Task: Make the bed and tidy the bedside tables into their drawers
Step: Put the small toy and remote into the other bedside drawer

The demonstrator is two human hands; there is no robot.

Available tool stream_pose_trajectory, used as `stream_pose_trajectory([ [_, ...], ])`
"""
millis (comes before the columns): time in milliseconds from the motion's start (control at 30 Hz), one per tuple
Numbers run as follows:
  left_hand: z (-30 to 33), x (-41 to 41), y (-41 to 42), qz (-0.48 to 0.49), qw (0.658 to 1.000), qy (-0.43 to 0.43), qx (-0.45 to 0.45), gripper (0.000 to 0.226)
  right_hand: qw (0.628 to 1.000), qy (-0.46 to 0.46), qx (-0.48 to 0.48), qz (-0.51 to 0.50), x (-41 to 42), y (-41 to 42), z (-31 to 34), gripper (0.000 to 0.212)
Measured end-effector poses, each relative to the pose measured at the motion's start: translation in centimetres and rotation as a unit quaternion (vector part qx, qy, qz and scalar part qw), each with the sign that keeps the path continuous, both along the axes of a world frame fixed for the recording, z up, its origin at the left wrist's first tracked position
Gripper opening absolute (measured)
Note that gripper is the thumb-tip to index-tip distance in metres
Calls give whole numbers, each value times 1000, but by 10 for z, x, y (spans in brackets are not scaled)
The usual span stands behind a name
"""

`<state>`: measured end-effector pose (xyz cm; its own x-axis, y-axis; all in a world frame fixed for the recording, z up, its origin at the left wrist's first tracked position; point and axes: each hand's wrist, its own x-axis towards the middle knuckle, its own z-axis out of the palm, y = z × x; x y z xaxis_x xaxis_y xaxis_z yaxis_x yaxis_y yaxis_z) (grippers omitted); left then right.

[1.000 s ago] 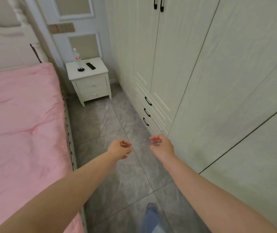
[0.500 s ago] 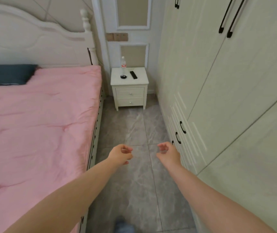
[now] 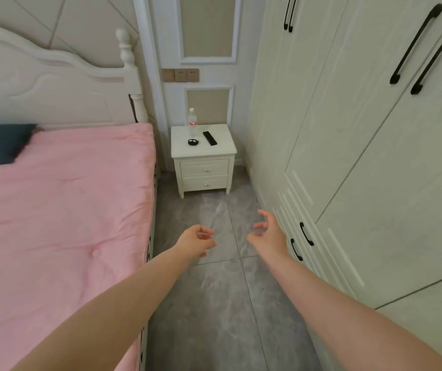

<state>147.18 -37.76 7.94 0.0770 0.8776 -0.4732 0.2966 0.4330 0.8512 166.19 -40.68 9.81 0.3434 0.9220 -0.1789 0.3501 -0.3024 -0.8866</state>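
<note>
Head cam: left hand point(image 3: 197, 241) loosely curled, right hand point(image 3: 269, 231) spread, both empty, out front. Bottle point(image 3: 192, 121), remote point(image 3: 209, 137) and a black thing point(image 3: 193, 141) sit on the bench point(image 3: 182, 148), drawers closed. Probably next up.

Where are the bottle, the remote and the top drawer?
bottle point(image 3: 192, 123): head view, on its label.
remote point(image 3: 209, 138): head view, middle of its body.
top drawer point(image 3: 204, 168): head view, front panel near the knob.
</note>
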Motion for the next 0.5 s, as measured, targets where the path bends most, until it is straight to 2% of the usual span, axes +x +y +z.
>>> stream_pose_trajectory([
  [267, -3, -16, 88, 17, 1000, -3, 5, 25, 1000, 1, -10, 15, -20, 97, -3, 67],
  [400, -7, -23, 140, 28, 1000, -12, -2, 24, 1000, 27, -8, 11, -25, 160, -13, 79],
  [500, -10, -26, 190, 33, 999, 13, -3, 24, 999, 44, -4, 4, -26, 221, -19, 82],
])
